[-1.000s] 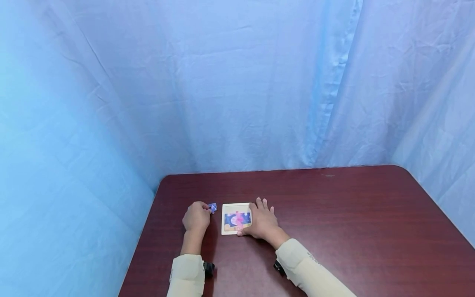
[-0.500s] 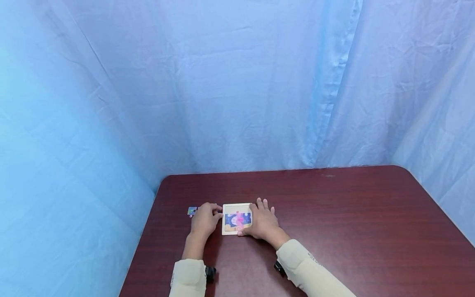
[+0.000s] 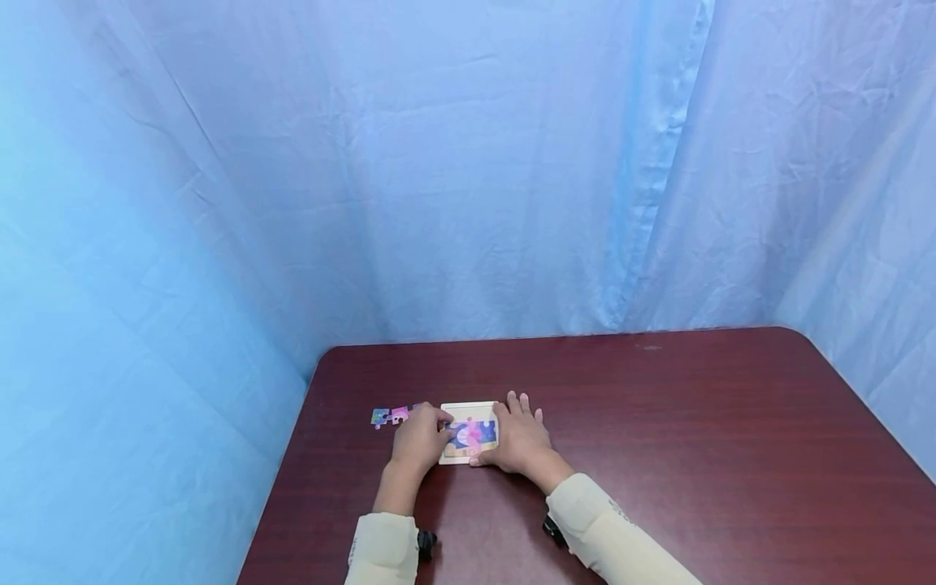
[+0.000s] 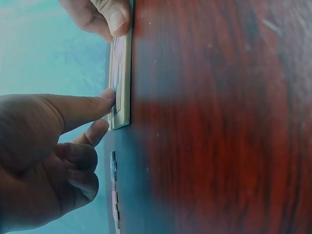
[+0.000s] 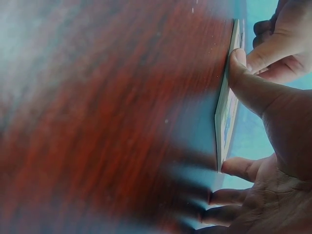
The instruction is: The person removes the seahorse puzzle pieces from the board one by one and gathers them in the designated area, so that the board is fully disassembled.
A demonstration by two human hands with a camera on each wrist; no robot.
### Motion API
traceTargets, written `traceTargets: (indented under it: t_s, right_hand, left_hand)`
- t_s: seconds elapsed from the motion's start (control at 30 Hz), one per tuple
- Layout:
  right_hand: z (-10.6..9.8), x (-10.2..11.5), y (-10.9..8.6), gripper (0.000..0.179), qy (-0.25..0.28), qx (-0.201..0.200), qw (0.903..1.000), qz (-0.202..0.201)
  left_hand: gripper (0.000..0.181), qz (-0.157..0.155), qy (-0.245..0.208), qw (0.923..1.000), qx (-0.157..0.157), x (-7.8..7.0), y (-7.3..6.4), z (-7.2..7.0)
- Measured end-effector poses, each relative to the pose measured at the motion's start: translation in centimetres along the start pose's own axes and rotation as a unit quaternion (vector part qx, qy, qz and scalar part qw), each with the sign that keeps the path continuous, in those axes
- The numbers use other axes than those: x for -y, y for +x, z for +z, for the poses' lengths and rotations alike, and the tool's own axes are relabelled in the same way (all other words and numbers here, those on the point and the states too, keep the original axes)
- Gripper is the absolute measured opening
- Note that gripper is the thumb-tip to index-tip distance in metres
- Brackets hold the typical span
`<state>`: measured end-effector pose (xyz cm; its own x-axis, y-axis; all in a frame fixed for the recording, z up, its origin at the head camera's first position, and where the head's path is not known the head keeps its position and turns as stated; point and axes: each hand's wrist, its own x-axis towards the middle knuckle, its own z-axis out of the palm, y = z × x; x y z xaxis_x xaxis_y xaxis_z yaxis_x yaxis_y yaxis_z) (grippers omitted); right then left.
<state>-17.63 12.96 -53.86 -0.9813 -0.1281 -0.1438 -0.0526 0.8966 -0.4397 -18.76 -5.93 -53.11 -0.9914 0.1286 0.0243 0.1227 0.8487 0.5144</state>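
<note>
A small square wooden jigsaw puzzle tray (image 3: 466, 404) lies on the table, a blue and pink picture filling its lower part and bare wood showing above. My right hand (image 3: 521, 439) holds the tray at its right side, thumb at the near rim and index finger toward the far corner. My left hand (image 3: 419, 439) is over the tray's left edge. In the left wrist view its straight thumb (image 4: 100, 103) presses the picture's left part. The index finger (image 4: 99, 130) stays apart from the thumb near the tray's end, and no piece shows between them.
Loose puzzle pieces lie left of the tray: a blue-green one (image 3: 380, 417), a pink one (image 3: 399, 415) and a blue one (image 3: 417, 405) partly behind my left hand. The dark red table (image 3: 695, 431) reaches back to blue curtains (image 3: 468, 203).
My left hand has moved right, from the loose pieces to the tray's left part, uncovering the blue-green and pink pieces. My right hand keeps its place on the tray.
</note>
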Motion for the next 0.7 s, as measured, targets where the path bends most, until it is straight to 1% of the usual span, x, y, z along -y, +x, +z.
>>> traceTargets:
  t_s: [0.1,0.2,0.43,0.6,0.7]
  right_hand:
    - [0.16,-0.11,0.13,0.11,-0.001,-0.001,1.0,-0.001]
    - [0.28,-0.2,0.27,0.11,0.0,-0.001,1.0,-0.003]
    - [0.21,-0.16,0.06,0.111,-0.003,0.005,1.0,0.001]
    - [0.13,-0.13,0.2,0.111,-0.009,0.006,0.9999,-0.006]
    - [-0.01,-0.08,0.25,0.111,-0.018,0.017,0.9997,-0.01]
  left_hand:
    - [0.019,-0.004,-0.005,1.0,0.005,-0.05,-0.09,0.07]
    - [0.017,-0.004,-0.008,1.0,0.003,-0.18,-0.23,0.04]
    - [0.014,-0.012,-0.01,0.9999,0.005,-0.34,-0.26,0.24]
    - [0.014,-0.009,-0.01,0.9999,0.002,-0.39,-0.1,0.08]
    - [0.013,-0.008,-0.006,0.9999,0.005,-0.4,-0.13,-0.04]
